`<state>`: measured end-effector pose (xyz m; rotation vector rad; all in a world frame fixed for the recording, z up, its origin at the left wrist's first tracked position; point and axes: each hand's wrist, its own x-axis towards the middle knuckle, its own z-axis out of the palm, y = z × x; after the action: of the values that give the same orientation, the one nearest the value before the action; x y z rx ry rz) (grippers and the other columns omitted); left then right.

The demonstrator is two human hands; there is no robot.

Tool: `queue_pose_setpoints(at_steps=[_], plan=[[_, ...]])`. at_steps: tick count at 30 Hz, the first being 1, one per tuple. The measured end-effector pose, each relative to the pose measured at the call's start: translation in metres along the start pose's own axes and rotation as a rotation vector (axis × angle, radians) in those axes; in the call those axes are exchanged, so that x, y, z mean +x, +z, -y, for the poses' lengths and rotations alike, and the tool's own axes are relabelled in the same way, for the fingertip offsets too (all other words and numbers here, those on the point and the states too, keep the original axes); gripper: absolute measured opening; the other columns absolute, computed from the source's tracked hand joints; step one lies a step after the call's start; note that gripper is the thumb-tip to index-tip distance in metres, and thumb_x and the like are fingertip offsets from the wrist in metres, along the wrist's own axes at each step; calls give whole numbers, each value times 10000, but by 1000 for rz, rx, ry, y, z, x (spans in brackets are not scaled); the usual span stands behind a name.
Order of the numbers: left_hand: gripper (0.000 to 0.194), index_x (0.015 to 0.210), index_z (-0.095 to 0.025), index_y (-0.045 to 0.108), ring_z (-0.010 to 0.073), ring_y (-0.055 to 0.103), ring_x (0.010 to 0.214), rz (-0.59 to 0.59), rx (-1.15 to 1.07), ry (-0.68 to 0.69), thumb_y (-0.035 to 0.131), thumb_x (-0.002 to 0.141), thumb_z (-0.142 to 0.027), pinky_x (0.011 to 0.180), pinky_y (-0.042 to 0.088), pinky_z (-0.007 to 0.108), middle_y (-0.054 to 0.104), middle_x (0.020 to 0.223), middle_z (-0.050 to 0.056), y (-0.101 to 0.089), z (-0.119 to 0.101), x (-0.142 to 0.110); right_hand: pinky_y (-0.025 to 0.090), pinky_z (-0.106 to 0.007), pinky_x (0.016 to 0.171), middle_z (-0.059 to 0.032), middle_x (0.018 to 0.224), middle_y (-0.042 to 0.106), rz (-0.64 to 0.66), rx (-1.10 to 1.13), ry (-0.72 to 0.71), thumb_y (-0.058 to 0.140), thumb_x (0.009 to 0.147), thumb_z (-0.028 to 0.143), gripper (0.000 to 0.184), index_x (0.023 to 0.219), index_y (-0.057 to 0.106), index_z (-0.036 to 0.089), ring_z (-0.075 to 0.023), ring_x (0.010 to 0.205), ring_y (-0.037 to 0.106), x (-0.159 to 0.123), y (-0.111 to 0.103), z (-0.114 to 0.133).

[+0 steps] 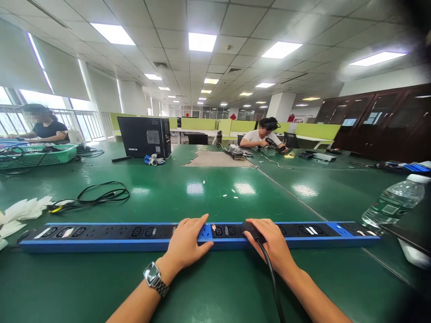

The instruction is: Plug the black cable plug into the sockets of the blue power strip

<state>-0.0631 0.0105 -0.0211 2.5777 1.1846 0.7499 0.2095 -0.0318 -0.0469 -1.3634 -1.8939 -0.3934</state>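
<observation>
A long blue and black power strip [124, 232] lies across the green table in front of me, with several sockets along its top. My left hand [186, 240] rests over the strip left of its middle, fingers stretched out and thumb apart. My right hand [271, 242] grips a black power plug [253, 231] at the strip's top face, right of the middle. Whether its pins sit in a socket is hidden. From the plug a black cord runs down toward me past my right wrist.
A coiled black cable [104, 195] and white crumpled paper [25, 211] lie at left. Behind stand a black computer case [144, 137] and a green basket [62, 154]. A water bottle [393, 202] leans at right. Two people sit at the table's far sides.
</observation>
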Motion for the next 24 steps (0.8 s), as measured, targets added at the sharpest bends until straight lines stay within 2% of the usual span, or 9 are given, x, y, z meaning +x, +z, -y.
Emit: queue_pose_setpoints(at_steps=[4, 7, 9, 11, 13, 17, 21, 24], plan=[[499, 1272, -189, 550, 283, 523, 1196, -66, -15, 95, 667, 800, -304, 1068, 366, 478, 643, 1243, 88, 14, -17, 11, 483, -380, 822, -68, 1014, 702, 24, -13, -43, 561, 890, 331, 245, 1098, 606, 210, -224, 935, 618, 2, -2, 1], [442, 1226, -199, 577, 269, 510, 1183, -115, -48, 165, 665, 802, -288, 1062, 369, 452, 651, 1213, 67, 26, -36, 23, 481, -383, 847, -66, 1052, 691, 81, -8, -60, 553, 892, 351, 269, 1125, 599, 223, -221, 967, 616, -1, -2, -4], [453, 1240, -207, 563, 260, 508, 1169, -113, -52, 196, 661, 807, -295, 1056, 369, 443, 646, 1212, 61, 34, -49, 32, 474, -410, 888, -79, 1126, 667, 82, -42, -50, 592, 858, 410, 388, 1199, 566, 229, -241, 1028, 605, -6, -1, -10], [492, 1278, -222, 531, 255, 516, 1147, -84, -43, 220, 655, 809, -304, 1036, 382, 439, 649, 1200, 54, 43, -60, 42, 458, -446, 935, -106, 1224, 621, 64, -98, -22, 637, 801, 461, 581, 1308, 489, 219, -274, 1108, 577, -14, 2, -17], [474, 1279, -242, 527, 247, 539, 1103, -50, -26, 232, 634, 819, -281, 1000, 404, 432, 667, 1155, 43, 51, -70, 51, 444, -466, 965, -126, 1290, 579, 61, -151, 12, 648, 771, 462, 703, 1380, 410, 206, -294, 1163, 548, -21, 6, -22], [320, 1142, -254, 610, 219, 586, 1009, -62, -14, 175, 553, 843, -156, 938, 422, 418, 709, 1031, 21, 64, -83, 61, 437, -461, 985, -132, 1331, 553, 76, -202, 46, 605, 796, 435, 690, 1403, 374, 200, -292, 1212, 521, -28, 10, -24], [340, 1144, -269, 607, 187, 603, 1007, -246, -142, 161, 546, 847, -115, 925, 418, 377, 712, 1062, -3, 56, -78, 53, 425, -457, 1005, -130, 1362, 533, 95, -235, 58, 610, 792, 493, 687, 1376, 412, 189, -291, 1242, 499, -26, 10, -21], [348, 1177, -256, 598, 196, 610, 1033, -371, -188, 80, 579, 849, -141, 937, 416, 366, 707, 1107, 14, 35, -54, 36, 420, -463, 1004, -128, 1364, 535, 107, -257, 59, 614, 782, 547, 707, 1362, 435, 184, -296, 1244, 498, -24, 8, -19]])
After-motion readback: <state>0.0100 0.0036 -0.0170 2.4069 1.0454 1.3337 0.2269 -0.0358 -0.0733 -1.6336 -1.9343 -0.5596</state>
